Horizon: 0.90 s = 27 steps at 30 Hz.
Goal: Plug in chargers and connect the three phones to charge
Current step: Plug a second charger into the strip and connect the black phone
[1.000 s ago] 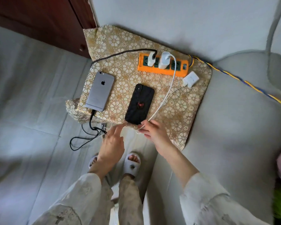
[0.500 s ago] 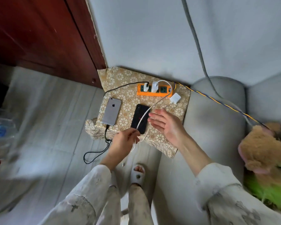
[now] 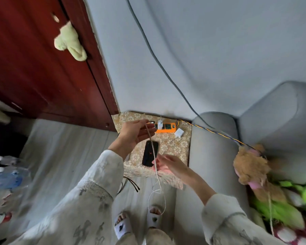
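Observation:
My left hand (image 3: pixel 135 136) is raised over the patterned table cloth (image 3: pixel 177 147) and grips a white charging cable (image 3: pixel 154 156). The cable runs down from that hand across the black phone (image 3: pixel 149 154), which lies face down, and ends in a loose loop above my feet. My right hand (image 3: pixel 171 165) is blurred at the table's front edge beside the cable, fingers spread. An orange power strip (image 3: pixel 168 129) sits at the back with a white charger (image 3: pixel 159 125) plugged in. A second white charger (image 3: pixel 179 133) lies loose next to it. My left arm hides the silver phone.
A grey sofa armrest (image 3: pixel 214 142) borders the table on the right, with a brown plush toy (image 3: pixel 249 163) and green toys behind it. A dark red door (image 3: pixel 42 76) stands at left, with plastic bottles (image 3: pixel 7 175) on the floor. A black cable (image 3: pixel 129 183) hangs off the table's front.
The view has pulled back and tilted up. My left hand rose with the white cable toward the power strip. My right hand dropped to the table's front edge.

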Each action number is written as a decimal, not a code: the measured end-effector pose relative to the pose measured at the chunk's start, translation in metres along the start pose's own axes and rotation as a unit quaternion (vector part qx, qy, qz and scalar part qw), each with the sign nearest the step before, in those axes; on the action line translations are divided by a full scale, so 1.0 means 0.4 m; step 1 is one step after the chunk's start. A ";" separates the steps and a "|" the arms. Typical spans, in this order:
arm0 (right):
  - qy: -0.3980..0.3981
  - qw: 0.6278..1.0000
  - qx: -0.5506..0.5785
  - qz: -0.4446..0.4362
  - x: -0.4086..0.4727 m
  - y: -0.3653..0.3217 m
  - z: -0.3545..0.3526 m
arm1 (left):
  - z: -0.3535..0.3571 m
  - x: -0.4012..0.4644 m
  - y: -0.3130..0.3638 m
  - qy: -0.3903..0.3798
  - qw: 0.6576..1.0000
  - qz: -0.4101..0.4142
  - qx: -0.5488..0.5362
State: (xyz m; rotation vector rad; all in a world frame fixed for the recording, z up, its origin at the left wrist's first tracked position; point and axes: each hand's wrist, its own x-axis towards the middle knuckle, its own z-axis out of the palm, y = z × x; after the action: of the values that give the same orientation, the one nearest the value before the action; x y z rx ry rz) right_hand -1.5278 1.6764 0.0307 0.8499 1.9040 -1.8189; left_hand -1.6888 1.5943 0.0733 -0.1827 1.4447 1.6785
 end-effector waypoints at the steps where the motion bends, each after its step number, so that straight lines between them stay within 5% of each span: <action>1: -0.012 1.000 -0.011 -0.019 -0.017 -0.019 -0.012 | 0.003 -0.007 0.004 -0.006 1.000 -0.003 -0.007; 4: -0.038 0.998 -0.007 -0.054 -0.061 -0.070 -0.042 | 0.010 -0.035 0.009 -0.007 1.000 -0.005 0.003; 8: 0.001 0.988 0.134 -0.076 -0.107 -0.139 -0.059 | 0.002 -0.109 -0.021 -0.018 0.993 0.007 0.114; 14: -0.001 0.921 0.376 -0.100 -0.139 -0.303 -0.088 | -0.023 -0.238 -0.062 -0.217 0.930 0.000 0.296; 17: -0.031 0.885 0.449 -0.121 -0.154 -0.365 -0.086 | -0.005 -0.272 -0.044 -0.212 0.910 0.063 0.352; 19: -0.035 0.874 0.465 -0.138 -0.159 -0.391 -0.086 | 0.003 -0.284 -0.016 -0.180 0.916 0.095 0.346; 22: -0.001 0.907 0.396 -0.143 -0.151 -0.390 -0.085 | 0.004 -0.302 0.048 -0.159 0.928 0.128 0.312; 27: -0.066 0.967 0.228 -0.091 -0.128 -0.300 -0.017 | -0.001 -0.311 0.184 -0.137 0.974 0.164 0.073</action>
State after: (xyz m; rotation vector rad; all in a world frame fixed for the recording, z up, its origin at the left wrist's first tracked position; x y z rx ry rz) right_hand -1.5664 1.6766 0.1554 0.6814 1.5456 -2.4162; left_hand -1.6652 1.5351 0.2031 0.3761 1.4325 1.7653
